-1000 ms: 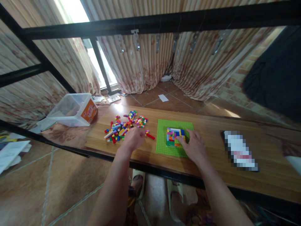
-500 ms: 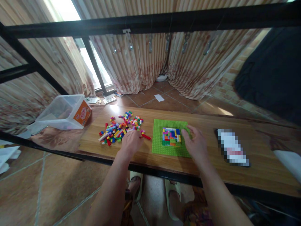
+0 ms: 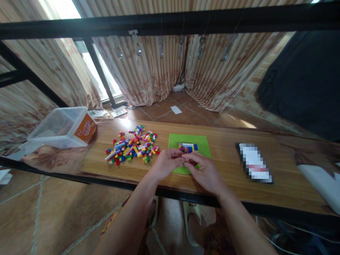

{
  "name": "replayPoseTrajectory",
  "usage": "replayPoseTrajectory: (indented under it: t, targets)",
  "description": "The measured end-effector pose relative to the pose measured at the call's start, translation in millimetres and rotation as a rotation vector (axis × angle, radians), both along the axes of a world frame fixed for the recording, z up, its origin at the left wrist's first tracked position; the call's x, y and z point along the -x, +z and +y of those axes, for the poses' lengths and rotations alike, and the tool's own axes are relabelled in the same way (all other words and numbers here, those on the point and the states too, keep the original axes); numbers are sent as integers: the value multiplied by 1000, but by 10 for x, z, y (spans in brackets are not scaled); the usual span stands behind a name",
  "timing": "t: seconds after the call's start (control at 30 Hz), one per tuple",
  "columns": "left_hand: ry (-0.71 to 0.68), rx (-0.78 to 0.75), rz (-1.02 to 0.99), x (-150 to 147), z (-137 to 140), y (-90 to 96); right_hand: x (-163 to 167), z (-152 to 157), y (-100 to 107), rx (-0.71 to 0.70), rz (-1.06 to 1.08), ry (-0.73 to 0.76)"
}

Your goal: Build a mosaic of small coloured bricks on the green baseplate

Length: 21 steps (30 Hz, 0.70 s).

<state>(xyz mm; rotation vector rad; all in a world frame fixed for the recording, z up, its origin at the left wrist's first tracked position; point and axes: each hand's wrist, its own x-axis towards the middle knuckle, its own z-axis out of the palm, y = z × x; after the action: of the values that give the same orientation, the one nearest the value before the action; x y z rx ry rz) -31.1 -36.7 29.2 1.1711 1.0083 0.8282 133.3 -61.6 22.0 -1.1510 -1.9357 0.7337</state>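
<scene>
My left hand (image 3: pixel 168 163) and my right hand (image 3: pixel 203 170) meet over the front part of a green studded baseplate (image 3: pixel 203 141). Their fingertips are pinched together around a small toy brick, mostly covered by the fingers; a hint of red shows there. Under the fingers, a flat block of multicoloured bricks (image 3: pixel 195 147) sits on the baseplate. Only its back part, with white, blue, yellow and purple pieces, is visible. To the left of my left hand lies a loose heap of coloured toy bricks (image 3: pixel 130 148).
A clear plastic box (image 3: pixel 60 124) with an orange label stands at the table's left end. Right of the baseplate lies a phone-like slab (image 3: pixel 256 163) with a blurred-out face. A black bar (image 3: pixel 170 23) with hanging clips crosses above the wooden table (image 3: pixel 225 141).
My left hand has moved right, from the brick heap to the baseplate. My right hand has come left from the plate's right edge, and the fingertips now meet. The view has shifted slightly.
</scene>
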Motion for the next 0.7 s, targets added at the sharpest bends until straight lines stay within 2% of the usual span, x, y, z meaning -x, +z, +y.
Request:
replayPoseTrajectory:
  t: [0.2,0.4,0.6,0.7]
  targets:
    - [-49,63,11,-8,-5,-6,-48,-7,-11,24,-74,11]
    - [-120,6,74,-72,-9,-29,-155,-1,-14,69,-80,-50]
    - [-83,-184,373,-11,50,-100,-495,44,-160,80,-66,-269]
    - [-100,-265,546,15,54,-87,-559,64,-218,84,-88,-279]
